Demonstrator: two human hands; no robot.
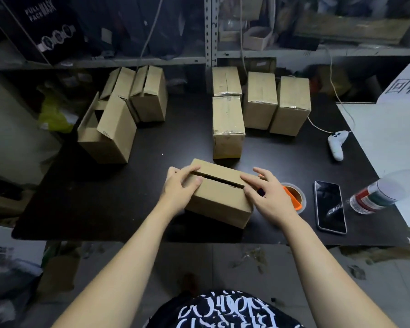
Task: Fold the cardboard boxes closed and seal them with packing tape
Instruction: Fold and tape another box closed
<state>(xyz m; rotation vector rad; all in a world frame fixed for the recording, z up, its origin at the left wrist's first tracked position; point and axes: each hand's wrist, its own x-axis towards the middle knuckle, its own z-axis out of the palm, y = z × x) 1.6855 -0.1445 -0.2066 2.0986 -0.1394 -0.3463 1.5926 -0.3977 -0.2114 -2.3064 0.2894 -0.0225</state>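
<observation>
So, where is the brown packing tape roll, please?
Head view, right of centre: the tape roll lies on the black table between the right hand and the black smartphone.

A brown cardboard box (219, 200) lies near the table's front edge, its flaps folded almost shut. What looks like a tape roll (299, 198) sits just right of it.

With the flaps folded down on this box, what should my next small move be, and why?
Probably move the right hand to the tape roll beside it, while the left hand holds the cardboard box: its flaps are down, but the seam shows a gap and no tape.
</observation>
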